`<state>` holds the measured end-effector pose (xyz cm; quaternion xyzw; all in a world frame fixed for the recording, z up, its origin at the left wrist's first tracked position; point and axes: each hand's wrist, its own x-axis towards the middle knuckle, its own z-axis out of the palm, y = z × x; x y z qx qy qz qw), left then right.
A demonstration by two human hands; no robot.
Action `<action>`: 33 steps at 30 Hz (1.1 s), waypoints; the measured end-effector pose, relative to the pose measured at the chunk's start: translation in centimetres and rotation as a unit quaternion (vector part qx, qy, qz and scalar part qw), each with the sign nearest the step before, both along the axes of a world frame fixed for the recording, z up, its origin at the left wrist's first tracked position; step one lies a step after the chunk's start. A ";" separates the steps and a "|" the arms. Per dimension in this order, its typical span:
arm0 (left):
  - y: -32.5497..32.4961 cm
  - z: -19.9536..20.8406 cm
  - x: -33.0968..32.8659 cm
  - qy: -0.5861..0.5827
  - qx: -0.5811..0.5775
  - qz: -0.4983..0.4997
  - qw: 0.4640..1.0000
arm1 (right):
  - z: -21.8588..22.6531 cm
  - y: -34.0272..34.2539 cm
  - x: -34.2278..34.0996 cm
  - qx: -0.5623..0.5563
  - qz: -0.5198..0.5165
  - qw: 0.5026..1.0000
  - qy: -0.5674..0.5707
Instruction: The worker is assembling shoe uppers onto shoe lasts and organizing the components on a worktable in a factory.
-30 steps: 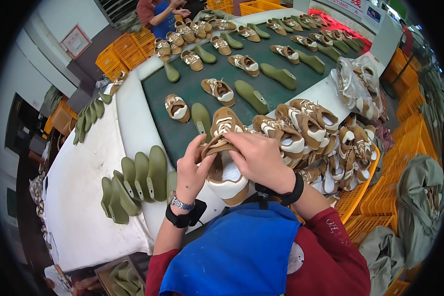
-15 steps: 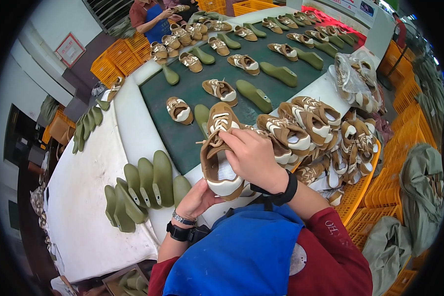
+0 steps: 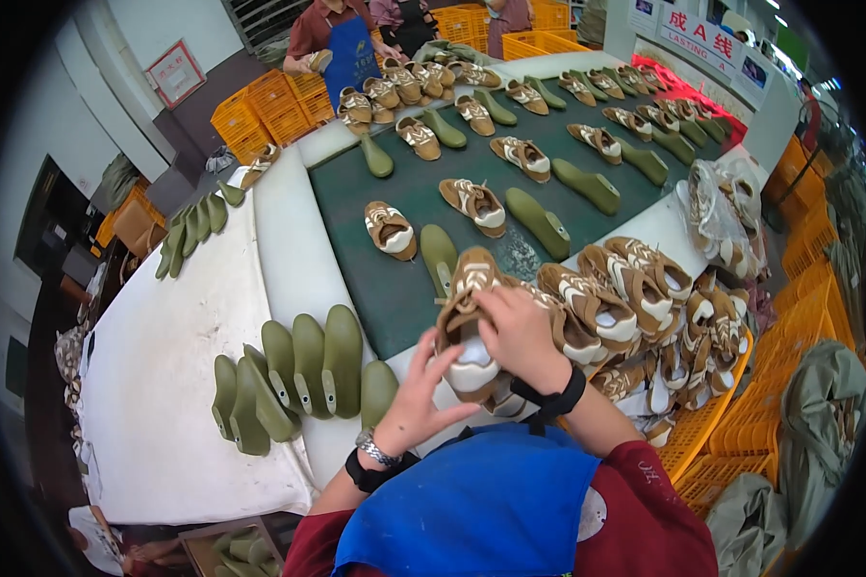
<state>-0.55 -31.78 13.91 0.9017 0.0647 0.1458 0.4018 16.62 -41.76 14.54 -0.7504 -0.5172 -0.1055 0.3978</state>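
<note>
A brown sneaker (image 3: pixel 475 370) with white trim and a white heel is held toe away from me, its opening facing up. My right hand (image 3: pixel 527 338) grips it by the upper beside the laces, fingers bent over the collar. My left hand (image 3: pixel 416 402) is spread at the sneaker's left side, thumb and fingers apart, with fingertips near the opening. I cannot tell whether those fingertips touch it. Just left of the hands stand several green shoe lasts (image 3: pixel 342 365), one of them (image 3: pixel 379 392) close by my left hand.
A dark green belt (image 3: pixel 342 279) carries rows of brown sneakers and green lasts. More sneakers (image 3: pixel 597 308) are piled at right over a yellow basket (image 3: pixel 695 438). A plastic bag of shoes (image 3: pixel 726 212) lies beyond. Across the belt, a person in a blue apron (image 3: pixel 353 58) handles a shoe.
My left hand has come off the sneaker's heel and its fingers have spread. The right hand still grips the sneaker. The whole view has shifted, so the scene sits lower and farther right.
</note>
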 end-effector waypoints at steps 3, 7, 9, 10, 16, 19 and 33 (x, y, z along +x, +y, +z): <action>-0.1 -1.6 0.0 -0.024 -0.006 0.039 0.999 | -1.2 0.1 -0.9 -0.032 0.022 0.999 0.012; 1.1 -3.0 -0.9 -0.036 0.002 0.102 0.994 | -1.5 -1.1 -0.5 -0.022 0.065 0.995 0.074; 2.1 -4.0 -1.7 -0.018 0.044 0.167 0.985 | -2.3 -2.8 0.5 -0.036 0.050 0.995 0.073; 2.2 -4.3 -2.1 0.016 0.068 0.198 0.978 | -2.6 -3.7 0.9 -0.048 0.035 0.996 0.070; 1.0 -11.1 -5.1 0.147 0.072 0.070 0.984 | -3.7 -9.4 2.3 -0.059 -0.050 0.984 0.163; -0.5 -11.3 -3.0 0.075 0.086 0.035 0.993 | -4.4 -12.1 2.9 -0.046 -0.098 0.979 0.171; -2.3 -9.1 -0.6 0.230 0.033 -0.009 0.973 | -30.4 -37.1 10.8 -0.251 -0.469 0.735 0.420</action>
